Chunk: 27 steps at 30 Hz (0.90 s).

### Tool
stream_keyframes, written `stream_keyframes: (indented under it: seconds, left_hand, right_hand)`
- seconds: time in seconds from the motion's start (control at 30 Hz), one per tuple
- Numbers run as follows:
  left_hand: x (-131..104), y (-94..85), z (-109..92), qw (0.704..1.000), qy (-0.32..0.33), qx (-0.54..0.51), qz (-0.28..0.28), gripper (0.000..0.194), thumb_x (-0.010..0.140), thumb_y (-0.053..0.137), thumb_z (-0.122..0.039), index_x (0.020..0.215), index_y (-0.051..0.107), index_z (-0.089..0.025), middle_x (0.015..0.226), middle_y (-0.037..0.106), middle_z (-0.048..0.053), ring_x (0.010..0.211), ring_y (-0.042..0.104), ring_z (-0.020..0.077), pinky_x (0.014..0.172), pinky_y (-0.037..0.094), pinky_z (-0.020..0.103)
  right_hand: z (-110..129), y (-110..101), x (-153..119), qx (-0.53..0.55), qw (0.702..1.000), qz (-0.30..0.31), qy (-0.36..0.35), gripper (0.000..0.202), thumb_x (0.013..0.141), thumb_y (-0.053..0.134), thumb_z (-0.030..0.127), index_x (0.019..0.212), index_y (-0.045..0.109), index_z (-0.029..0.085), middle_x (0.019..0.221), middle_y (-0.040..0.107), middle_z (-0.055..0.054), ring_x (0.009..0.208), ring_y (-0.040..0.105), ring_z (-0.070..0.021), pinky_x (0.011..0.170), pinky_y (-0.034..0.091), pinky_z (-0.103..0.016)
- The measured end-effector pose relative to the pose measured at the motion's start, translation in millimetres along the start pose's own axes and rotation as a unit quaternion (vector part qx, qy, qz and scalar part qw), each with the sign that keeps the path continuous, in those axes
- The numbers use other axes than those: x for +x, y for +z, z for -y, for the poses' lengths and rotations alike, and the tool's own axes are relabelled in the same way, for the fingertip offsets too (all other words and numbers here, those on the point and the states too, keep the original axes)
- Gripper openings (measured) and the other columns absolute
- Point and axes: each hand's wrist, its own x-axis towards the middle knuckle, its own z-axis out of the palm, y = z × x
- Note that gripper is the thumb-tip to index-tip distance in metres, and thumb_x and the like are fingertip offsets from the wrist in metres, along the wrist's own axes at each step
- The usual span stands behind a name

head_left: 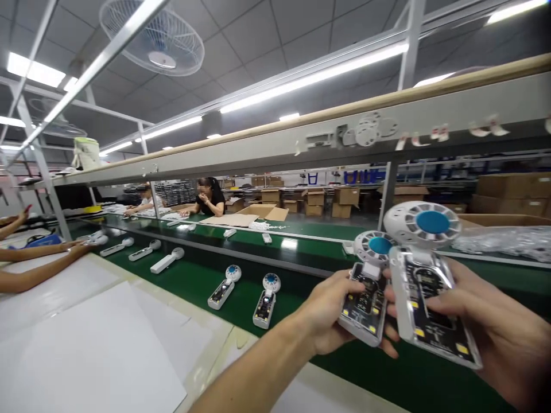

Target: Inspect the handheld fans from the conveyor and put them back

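Look, both hands are full. The left hand (323,312) has its thumb on the front of one small gadget (364,304), with fingers curled around behind it. The right hand (477,310) holds a second gadget (424,281) the same way, thumb pressed on its black board. Each has a round white head with a blue middle, tipped up above the fingers. The two gadgets are side by side, very close; I can't tell if they touch.

Under the fingers runs a green belt (193,289). To the left of the left fingers, two more gadgets (264,304) lie on it with their black boards up. Farther left are three white ones (167,261). Past those, another person's arms (43,267) reach to the belt. A big white sheet (90,355) lies well left of the fingers, and a long shelf (258,143) hangs above them.
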Motion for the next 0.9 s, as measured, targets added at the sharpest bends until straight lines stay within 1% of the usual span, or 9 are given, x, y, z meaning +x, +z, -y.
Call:
stream_keyframes:
  seconds: [0.1, 0.17, 0.23, 0.27, 0.37, 0.43, 0.53, 0.7, 0.9]
  left_hand:
    - [-5.5, 1.5, -10.3, 0.999, 0.036, -0.003, -0.037, 0.051, 0.078, 0.058, -0.026, 0.124, 0.039, -0.018, 0.091, 0.068, 0.012, 0.058, 0.066, 0.0201, 0.044, 0.055, 0.031]
    - [-13.2, 7.4, -17.7, 0.996, 0.069, 0.013, -0.05, 0.05, 0.077, 0.058, -0.022, 0.122, 0.037, -0.018, 0.098, 0.068, 0.013, 0.063, 0.068, 0.0202, 0.05, 0.058, 0.033]
    - [-21.6, 14.3, -24.9, 0.991, 0.104, 0.049, -0.07, 0.05, 0.075, 0.059, -0.016, 0.12, 0.037, -0.019, 0.105, 0.067, 0.012, 0.072, 0.071, 0.0225, 0.059, 0.061, 0.037]
    - [-25.4, 17.4, -28.2, 0.987, 0.119, 0.071, -0.084, 0.051, 0.074, 0.06, -0.012, 0.12, 0.037, -0.02, 0.109, 0.066, 0.012, 0.077, 0.072, 0.0238, 0.063, 0.062, 0.039]
    - [-33.9, 23.8, -35.3, 0.973, 0.161, 0.121, -0.108, 0.059, 0.073, 0.062, -0.008, 0.123, 0.034, -0.022, 0.115, 0.064, 0.01, 0.088, 0.072, 0.0266, 0.069, 0.063, 0.043]
    - [-37.6, 26.2, -37.8, 0.967, 0.178, 0.149, -0.105, 0.063, 0.074, 0.063, -0.008, 0.126, 0.031, -0.025, 0.114, 0.065, 0.009, 0.088, 0.073, 0.026, 0.07, 0.063, 0.042]
    - [-41.9, 28.6, -39.8, 0.963, 0.186, 0.179, -0.083, 0.068, 0.074, 0.064, -0.009, 0.129, 0.029, -0.026, 0.112, 0.065, 0.008, 0.079, 0.073, 0.0223, 0.069, 0.062, 0.039]
    - [-45.6, 30.4, -41.2, 0.959, 0.19, 0.204, -0.049, 0.074, 0.074, 0.063, -0.01, 0.135, 0.026, -0.028, 0.11, 0.064, 0.007, 0.07, 0.071, 0.02, 0.064, 0.06, 0.037]
    - [-45.5, 33.4, -39.5, 0.965, 0.177, 0.185, -0.058, 0.076, 0.071, 0.064, -0.01, 0.135, 0.027, -0.029, 0.107, 0.063, 0.005, 0.072, 0.069, 0.0181, 0.059, 0.06, 0.033]
  right_hand:
    - [4.7, -0.6, -0.3, 0.066, 0.996, -0.02, 0.06, 0.041, 0.081, 0.059, 0.054, 0.12, 0.058, 0.038, 0.104, 0.073, -0.013, 0.082, 0.074, -0.0303, 0.063, 0.061, -0.039]
    - [21.3, 6.0, -8.2, 0.102, 0.99, -0.04, 0.084, 0.05, 0.073, 0.071, 0.043, 0.12, 0.058, 0.036, 0.111, 0.072, -0.011, 0.094, 0.073, -0.0325, 0.07, 0.063, -0.038]
    - [39.1, 14.9, -16.6, 0.133, 0.987, -0.038, 0.087, 0.064, 0.066, 0.078, 0.028, 0.125, 0.054, 0.031, 0.116, 0.071, -0.01, 0.102, 0.07, -0.0319, 0.078, 0.064, -0.038]
    - [46.0, 19.2, -19.8, 0.142, 0.986, -0.031, 0.081, 0.067, 0.066, 0.078, 0.023, 0.128, 0.052, 0.028, 0.113, 0.072, -0.01, 0.099, 0.071, -0.0303, 0.078, 0.064, -0.038]
    - [54.6, 26.6, -24.2, 0.145, 0.989, -0.003, 0.032, 0.069, 0.074, 0.071, 0.02, 0.136, 0.043, 0.027, 0.1, 0.073, -0.006, 0.082, 0.073, -0.0223, 0.072, 0.062, -0.035]
    - [53.6, 27.4, -25.1, 0.138, 0.99, 0.021, -0.003, 0.075, 0.076, 0.069, 0.018, 0.142, 0.034, 0.03, 0.096, 0.072, -0.003, 0.075, 0.071, -0.0192, 0.07, 0.061, -0.034]
    - [51.5, 27.1, -26.7, 0.13, 0.99, 0.049, -0.036, 0.085, 0.076, 0.067, 0.017, 0.148, 0.024, 0.033, 0.095, 0.071, -0.001, 0.076, 0.07, -0.0187, 0.069, 0.06, -0.034]
    - [50.7, 28.4, -29.5, 0.121, 0.99, 0.055, -0.052, 0.086, 0.075, 0.067, 0.015, 0.148, 0.026, 0.032, 0.107, 0.068, -0.003, 0.085, 0.069, -0.0196, 0.07, 0.059, -0.034]
    - [45.2, 26.0, -31.1, 0.116, 0.986, 0.084, -0.083, 0.077, 0.081, 0.062, 0.012, 0.147, 0.028, 0.035, 0.108, 0.069, -0.003, 0.09, 0.069, -0.0195, 0.073, 0.059, -0.033]
